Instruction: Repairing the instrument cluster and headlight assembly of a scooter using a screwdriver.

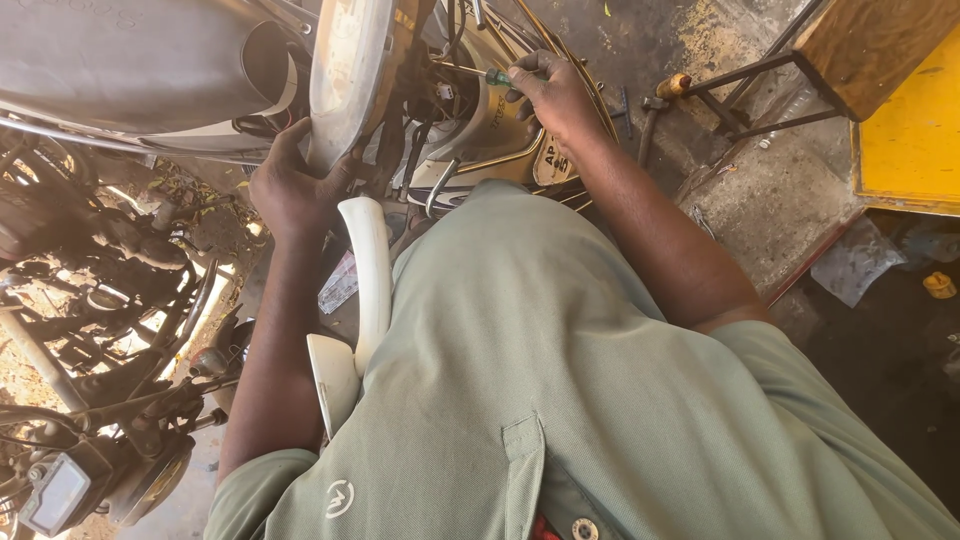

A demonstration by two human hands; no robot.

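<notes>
My left hand [292, 185] grips the edge of a cream plastic body panel [345, 70] on a scooter. A second white curved panel [368, 275] hangs just below that hand. My right hand [550, 92] holds a screwdriver with a green handle [496, 77], its thin shaft pointing left into the wiring and frame [425, 110] behind the panel. My green shirt fills the lower middle of the view and hides what lies beneath.
A grey scooter seat or cover [120, 60] lies at top left. Another bike's engine, cables and speedometer [60, 490] crowd the left side. A hammer [650, 120] lies on the concrete floor beside a metal-legged wooden stool [860, 40] and a yellow board [915, 130].
</notes>
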